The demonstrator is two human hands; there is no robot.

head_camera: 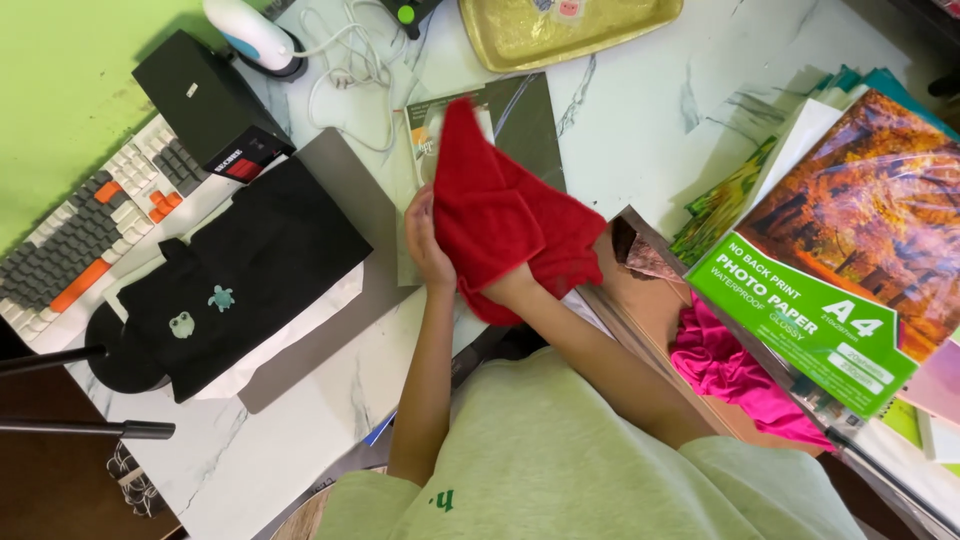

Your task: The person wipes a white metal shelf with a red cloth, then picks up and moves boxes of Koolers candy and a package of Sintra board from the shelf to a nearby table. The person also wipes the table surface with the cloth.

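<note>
A red cloth (500, 215) is held up over the marble table (640, 120) in front of me. My left hand (425, 240) grips its left edge with the fingers curled around the fabric. My right hand (512, 287) is wrapped inside the cloth from below, so only the wrist shows. Under the cloth lies a dark glossy sheet (525, 115) on the table.
A black garment (250, 270) with two small patches lies on white paper at left, by a keyboard (95, 225) and black box (205, 100). A gold tray (560, 30) sits at the back. Photo paper packs (840, 260) and pink fabric (725, 365) lie at right.
</note>
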